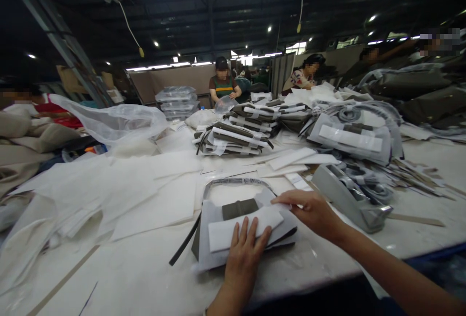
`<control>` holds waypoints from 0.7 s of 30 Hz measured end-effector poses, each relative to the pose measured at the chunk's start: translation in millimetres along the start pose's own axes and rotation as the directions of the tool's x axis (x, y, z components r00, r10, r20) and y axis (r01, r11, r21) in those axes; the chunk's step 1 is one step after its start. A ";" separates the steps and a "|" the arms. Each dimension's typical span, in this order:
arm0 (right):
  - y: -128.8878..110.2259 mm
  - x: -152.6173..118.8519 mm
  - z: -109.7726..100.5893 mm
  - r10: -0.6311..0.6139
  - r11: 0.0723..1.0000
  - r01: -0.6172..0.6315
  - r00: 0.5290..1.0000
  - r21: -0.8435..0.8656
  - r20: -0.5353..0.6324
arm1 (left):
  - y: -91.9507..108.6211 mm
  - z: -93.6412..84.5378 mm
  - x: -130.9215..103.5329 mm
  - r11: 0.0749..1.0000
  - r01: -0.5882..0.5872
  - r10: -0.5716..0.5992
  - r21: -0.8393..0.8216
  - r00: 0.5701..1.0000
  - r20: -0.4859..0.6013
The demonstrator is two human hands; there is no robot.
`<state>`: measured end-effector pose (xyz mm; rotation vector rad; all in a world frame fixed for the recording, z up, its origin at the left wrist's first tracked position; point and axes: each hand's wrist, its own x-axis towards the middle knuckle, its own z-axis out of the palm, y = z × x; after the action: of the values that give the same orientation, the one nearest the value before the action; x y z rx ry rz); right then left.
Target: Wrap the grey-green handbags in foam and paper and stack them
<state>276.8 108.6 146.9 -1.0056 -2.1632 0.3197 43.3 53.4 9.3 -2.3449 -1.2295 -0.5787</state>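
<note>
Left hand (243, 255) lies flat, fingers spread on white strip (221, 236), olive bag (239, 208) beneath them; right hand (313, 211) bends its fingers at pale wrapping (212, 213), grip unclear.

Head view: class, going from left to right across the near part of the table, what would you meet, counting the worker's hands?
Thin brown strip, dark strap, left hand spread on white padding, right hand, grey dispenser, flat tan strip.
</note>
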 end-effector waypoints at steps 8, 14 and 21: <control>-0.8 -87.4 39.2 -0.228 0.964 0.227 0.974 -0.140 0.008 | -6.2 -14.4 6.5 0.990 0.015 0.003 -0.140 0.992 0.125; 6.6 -100.9 54.5 -0.243 0.957 0.232 0.969 -0.172 -0.043 | 2.2 -31.1 20.2 0.988 0.070 -0.032 -0.137 0.966 0.258; 11.1 -118.7 55.5 -0.233 0.970 0.227 0.970 -0.089 -0.069 | 8.9 -29.8 17.7 0.995 -0.035 0.056 -0.093 0.971 0.232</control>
<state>296.2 31.7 42.0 -0.7858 -2.2081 0.0820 55.2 44.2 41.8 -2.5681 -1.2688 -0.3545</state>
